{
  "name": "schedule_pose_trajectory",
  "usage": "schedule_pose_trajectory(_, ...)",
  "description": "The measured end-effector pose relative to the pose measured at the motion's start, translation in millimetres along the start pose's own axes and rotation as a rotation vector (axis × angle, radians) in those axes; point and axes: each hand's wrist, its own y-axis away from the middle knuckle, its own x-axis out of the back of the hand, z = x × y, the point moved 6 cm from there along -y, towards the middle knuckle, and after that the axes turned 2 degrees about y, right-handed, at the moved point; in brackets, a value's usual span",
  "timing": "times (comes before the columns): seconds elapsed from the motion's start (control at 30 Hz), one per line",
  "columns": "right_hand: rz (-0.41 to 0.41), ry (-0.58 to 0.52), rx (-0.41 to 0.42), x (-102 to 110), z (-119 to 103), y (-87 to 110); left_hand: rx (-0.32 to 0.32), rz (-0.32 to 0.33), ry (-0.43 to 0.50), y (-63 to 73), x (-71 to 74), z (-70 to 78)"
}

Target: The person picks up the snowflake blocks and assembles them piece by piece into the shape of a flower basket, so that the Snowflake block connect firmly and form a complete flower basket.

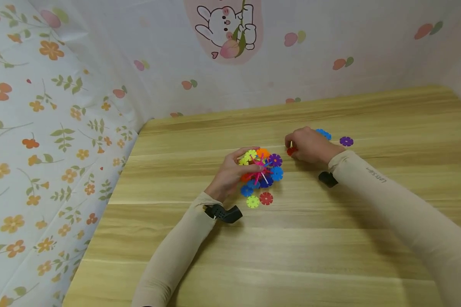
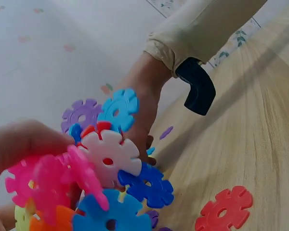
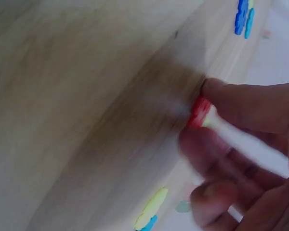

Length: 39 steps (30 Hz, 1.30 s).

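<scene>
While the left hand (image 1: 234, 170) supports the cluster (image 1: 266, 181) above the desk (image 1: 292, 238), the right hand (image 1: 309, 145) works at 2 o'clock from it. State of the hands: left, fingers curled round the cluster, thumb laid across the near face; right, narrow, thumb and finger pinching the red disc (image 3: 199, 111). Blur and the fingertips conceal part of this grip, and a yellowish piece shows just behind the disc.

The step in hand appears to be the pickup of the red disc. Recommended practice:

1. Grip the disc by opposite edges of its rim, leaving at least one notch exposed.
2. Confirm a firm pinch before lifting; a thin, smooth rim may slip or flick away.
3. Support the cluster without squeezing. The notched joints, such as that at the white disc (image 2: 108, 156), may twist or part under pressure.
4. Lift clear of the blue discs (image 1: 323, 133) at 2 o'clock and the purple disc (image 1: 346, 141) at 3 o'clock from the right hand.
5. Avoid sweeping the yellow disc (image 1: 252, 201) and lower red disc (image 1: 266, 198), both near 6 o'clock from the cluster.
</scene>
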Motion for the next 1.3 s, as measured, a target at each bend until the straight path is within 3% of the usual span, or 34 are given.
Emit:
schedule_pose_trajectory(0.2, -0.028, -0.033, -0.087, -2, 6, 2.5, -0.021, -0.012, 0.060, -1.1, 0.6, -2.7)
schedule_pose_trajectory(0.37, -0.025, -0.080, -0.084, -5, 6, 1.0, -0.030, 0.015, 0.124, -1.4, 1.3, -5.9)
schedule_pose_trajectory(0.57, -0.006, -0.166, -0.019, -8, 7, 5.6, -0.020, -0.031, 0.171, 0.0, -4.3, -8.8)
schedule_pose_trajectory(0.8, -0.026, -0.461, -0.035, 9, 3, 24.8, 0.011, -0.095, 0.229, 0.3, -8.0, -11.0)
schedule_pose_trajectory(1.0, 0.068, -0.623, -0.005, 43, -19, 38.3, 0.037, -0.133, 0.253, 0.0, -9.1, -10.8)
schedule_pose_trajectory(1.17, 0.176, -0.638, 0.075, 59, -42, 45.5, 0.038, -0.162, 0.235, -1.8, -11.9, -8.5)
schedule_pose_trajectory(1.3, 0.211, -0.610, 0.093, 62, -54, 49.2, 0.024, -0.180, 0.202, -2.2, -15.1, -5.7)
